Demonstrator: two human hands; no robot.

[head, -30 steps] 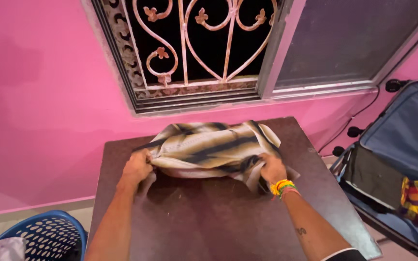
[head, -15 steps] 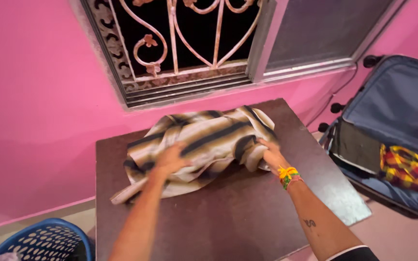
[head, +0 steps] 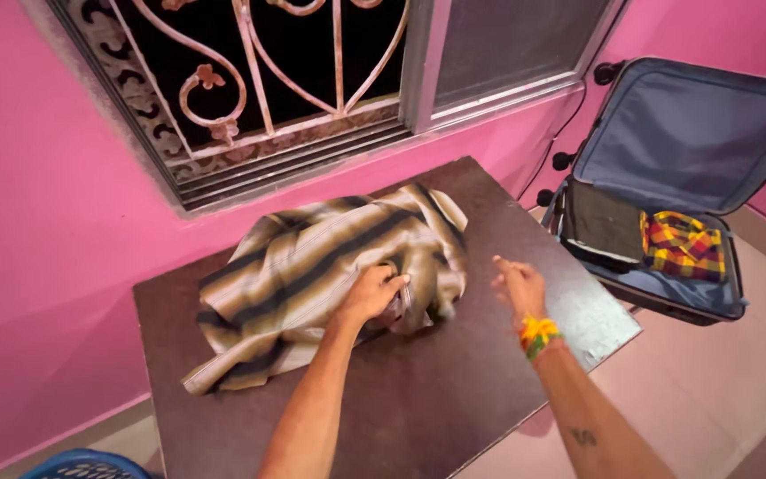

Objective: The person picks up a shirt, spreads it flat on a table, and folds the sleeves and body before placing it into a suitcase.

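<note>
A beige garment with dark stripes (head: pixel 312 266) lies crumpled on a dark brown table (head: pixel 418 399), toward its far side. My left hand (head: pixel 374 293) grips a fold of the garment near its right end. Beside the cloth, my right hand (head: pixel 518 286) hovers just above the table with its fingers apart and nothing in it. That wrist wears yellow and green thread bands.
An open blue suitcase (head: pixel 693 133) lies on the floor to the right, with a yellow and red checked cloth (head: pixel 683 245) and a dark item inside. A window with a scrolled metal grille (head: pixel 259 80) sits in the pink wall behind the table. A blue basket rim (head: pixel 90 463) shows at bottom left.
My left hand moved across the garment to its right end and took hold of a fold. My right hand let go and lifted off. The view swung right, toward the suitcase.
</note>
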